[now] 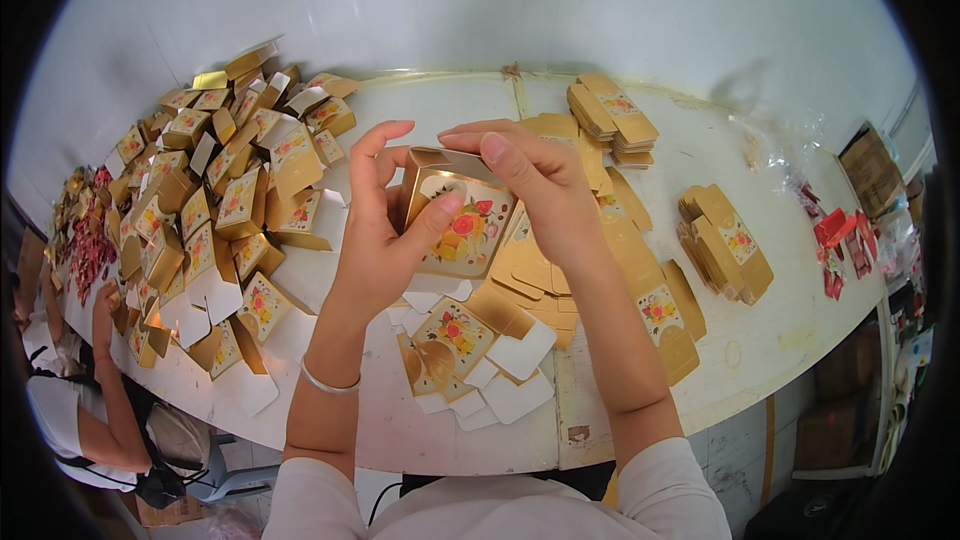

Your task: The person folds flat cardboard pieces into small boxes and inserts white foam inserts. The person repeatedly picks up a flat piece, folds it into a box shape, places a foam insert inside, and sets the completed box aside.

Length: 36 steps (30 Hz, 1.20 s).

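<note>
Fingers of the left hand (390, 220) are wrapped round the left side of a gold box (468, 255), thumb pressed on its fruit-printed face. Right hand (550, 185) sits at the far right corner: thumb and fingers in a narrow pinch around the top flap (452, 162), exact contact partly hidden.

Key relation: both hands already on the box, flap edge on the far side, directly under the right fingers. Right is nearer the flap, left nearer the body. Long axis runs roughly near-far, leaning slightly; printed face toward the wearer. Box is held above the bench (785, 325), mid-scene. Can't see inside it.

Containers: left side has a big heap of boxes (235, 190), jumbled, many with lids or white flaps sticking out. Can't tell what's in them. Red packets (90, 250) lie loose past the heap's left end, a co-worker's hand (104, 305) near them.

Flat side: loose blanks (455, 335) between the forearms, a far stack (620, 115) and a right stack (725, 240), both neat. Far right: clear plastic (765, 145), red wrappers (850, 237), brown carton (873, 172) beyond.
</note>
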Available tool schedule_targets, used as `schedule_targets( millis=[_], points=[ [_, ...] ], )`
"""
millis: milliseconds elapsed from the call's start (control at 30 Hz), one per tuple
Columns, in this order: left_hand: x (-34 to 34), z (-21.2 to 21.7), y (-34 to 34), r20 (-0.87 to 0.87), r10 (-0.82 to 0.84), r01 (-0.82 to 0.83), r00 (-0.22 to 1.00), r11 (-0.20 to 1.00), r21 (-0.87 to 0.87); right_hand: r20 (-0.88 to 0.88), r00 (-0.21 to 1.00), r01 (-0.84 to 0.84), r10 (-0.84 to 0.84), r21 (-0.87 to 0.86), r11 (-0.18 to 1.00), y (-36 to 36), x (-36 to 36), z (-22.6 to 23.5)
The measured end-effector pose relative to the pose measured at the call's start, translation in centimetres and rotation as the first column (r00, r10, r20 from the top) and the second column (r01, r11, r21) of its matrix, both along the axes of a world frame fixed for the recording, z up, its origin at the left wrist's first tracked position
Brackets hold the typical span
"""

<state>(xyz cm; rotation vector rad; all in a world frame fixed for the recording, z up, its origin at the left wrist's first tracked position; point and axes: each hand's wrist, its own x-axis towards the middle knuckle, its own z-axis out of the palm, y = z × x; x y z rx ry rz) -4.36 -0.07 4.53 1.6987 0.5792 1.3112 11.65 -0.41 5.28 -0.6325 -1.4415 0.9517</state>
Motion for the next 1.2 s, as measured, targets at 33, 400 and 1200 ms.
schedule_targets(
  millis=[33, 400, 1200],
  points=[
    [0.1, -0.1, 0.0, 0.015, -0.004, 0.004, 1.000, 1.000, 0.000, -0.001, 1.000, -0.012, 0.012, 0.009, 1.000, 0.0, 0.1, 0.1],
    [-0.1, 0.2, 0.0, 0.025, 0.020, -0.019, 0.999, 0.999, -0.048, 0.057, 0.998, 0.001, -0.003, 0.038, 0.999, -0.1, -0.2, -0.3],
    [-9.8, -4.0, 9.8, -0.702, 0.453, -0.411, 0.549, 0.878, 0.246, -0.064, 0.956, 0.288, -0.285, 0.043, 0.957, -1.6, 3.0, 1.9]
  ],
)
